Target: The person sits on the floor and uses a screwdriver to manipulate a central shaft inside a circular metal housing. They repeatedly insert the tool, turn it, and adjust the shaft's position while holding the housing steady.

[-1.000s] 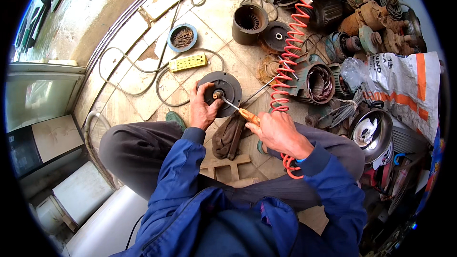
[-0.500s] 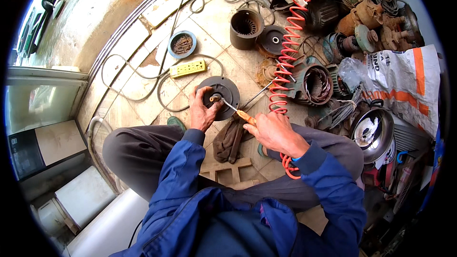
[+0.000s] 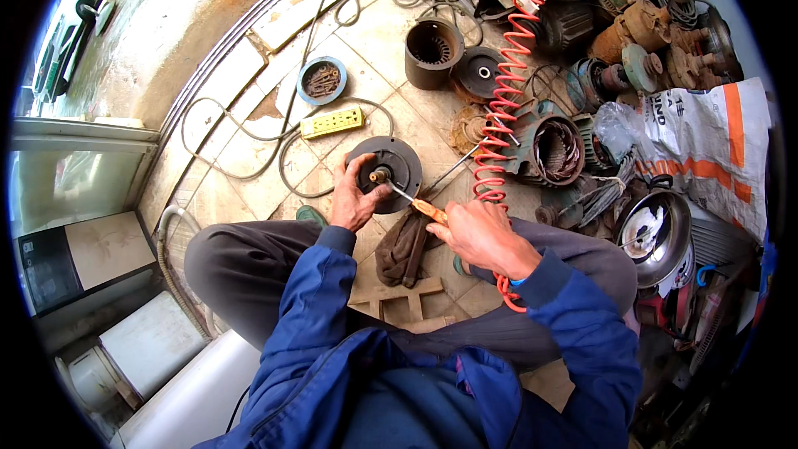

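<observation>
A round dark metal motor cover (image 3: 402, 160) lies between my knees, with a small brass-coloured hub (image 3: 378, 176) at its middle. My left hand (image 3: 354, 204) grips its near left side, index finger stretched over the disc and thumb beside the hub. In my right hand (image 3: 486, 237) is a screwdriver (image 3: 430, 210) with an orange handle, held slanting. Its metal shaft points left to the thumb and hub; whether the tip touches the hub cannot be made out. Under the disc's near edge sits a dark cloth (image 3: 391, 256).
A yellow power strip (image 3: 332, 122), a blue-rimmed bowl of rusty bolts (image 3: 301, 83) and a hollow motor housing (image 3: 416, 62) stand beyond the disc. A red coiled hose (image 3: 492, 137) hangs at the right, before motor parts (image 3: 532, 145). A wooden frame (image 3: 399, 289) lies near me.
The screwdriver tip has shifted slightly toward me, along the hub's side. My left thumb and index finger have spread, and the hub shows more plainly.
</observation>
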Action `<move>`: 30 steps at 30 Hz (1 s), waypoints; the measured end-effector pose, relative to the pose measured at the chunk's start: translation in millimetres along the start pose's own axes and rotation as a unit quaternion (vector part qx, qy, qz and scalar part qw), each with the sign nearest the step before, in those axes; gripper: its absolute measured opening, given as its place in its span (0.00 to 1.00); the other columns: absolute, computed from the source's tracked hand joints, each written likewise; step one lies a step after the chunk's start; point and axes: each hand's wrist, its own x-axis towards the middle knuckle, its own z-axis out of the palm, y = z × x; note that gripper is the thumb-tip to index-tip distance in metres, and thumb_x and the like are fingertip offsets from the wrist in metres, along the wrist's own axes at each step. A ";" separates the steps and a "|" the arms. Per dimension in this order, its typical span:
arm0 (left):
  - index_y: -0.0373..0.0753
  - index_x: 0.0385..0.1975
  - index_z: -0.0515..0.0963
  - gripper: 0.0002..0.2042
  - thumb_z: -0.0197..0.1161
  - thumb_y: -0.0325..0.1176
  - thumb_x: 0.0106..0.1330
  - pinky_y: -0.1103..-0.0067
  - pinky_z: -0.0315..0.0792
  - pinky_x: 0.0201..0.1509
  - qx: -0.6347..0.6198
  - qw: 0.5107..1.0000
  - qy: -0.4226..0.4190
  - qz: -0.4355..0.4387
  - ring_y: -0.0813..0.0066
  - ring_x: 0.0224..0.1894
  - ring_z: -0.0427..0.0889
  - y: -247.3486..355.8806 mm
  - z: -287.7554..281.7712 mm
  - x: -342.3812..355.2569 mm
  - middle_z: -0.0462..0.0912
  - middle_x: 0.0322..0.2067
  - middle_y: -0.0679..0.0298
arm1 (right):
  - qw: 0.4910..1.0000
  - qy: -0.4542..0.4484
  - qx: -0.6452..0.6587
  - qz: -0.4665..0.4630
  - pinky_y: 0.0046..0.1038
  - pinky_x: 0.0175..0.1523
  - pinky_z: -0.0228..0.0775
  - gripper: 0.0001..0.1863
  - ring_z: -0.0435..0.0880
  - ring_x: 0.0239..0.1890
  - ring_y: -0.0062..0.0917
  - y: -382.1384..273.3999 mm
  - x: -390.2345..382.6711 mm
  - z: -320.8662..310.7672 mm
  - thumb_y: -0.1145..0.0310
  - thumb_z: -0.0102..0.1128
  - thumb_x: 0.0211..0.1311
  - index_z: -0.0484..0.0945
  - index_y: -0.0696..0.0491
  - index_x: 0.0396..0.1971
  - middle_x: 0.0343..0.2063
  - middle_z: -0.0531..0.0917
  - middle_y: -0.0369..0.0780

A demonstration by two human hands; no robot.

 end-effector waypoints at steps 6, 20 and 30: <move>0.41 0.57 0.77 0.29 0.79 0.32 0.53 0.64 0.69 0.69 0.005 1.000 0.028 -0.007 0.48 0.64 0.74 -6.3 7.5 -0.7 0.68 0.63 0.50 | 1.000 0.008 -0.002 -0.006 0.50 0.30 0.76 0.25 0.85 0.24 0.54 -2.3 1.1 -2.0 0.52 0.64 0.71 0.82 0.61 0.26 0.18 0.82 0.55; 0.42 0.57 0.77 0.30 0.80 0.30 0.52 0.63 0.66 0.73 -0.012 1.000 0.020 -0.007 0.44 0.68 0.70 3.4 2.2 1.4 0.64 0.65 0.43 | 1.000 0.013 -0.009 -0.010 0.48 0.29 0.76 0.23 0.85 0.23 0.53 0.4 -0.6 -0.6 0.53 0.64 0.70 0.83 0.60 0.26 0.18 0.82 0.55; 0.41 0.58 0.77 0.31 0.80 0.31 0.52 0.63 0.68 0.73 -0.012 1.000 0.019 0.001 0.46 0.67 0.72 2.0 1.1 1.6 0.63 0.67 0.44 | 1.000 0.013 0.006 -0.003 0.48 0.29 0.77 0.25 0.86 0.24 0.53 4.1 -0.1 1.8 0.50 0.64 0.71 0.83 0.61 0.26 0.19 0.82 0.55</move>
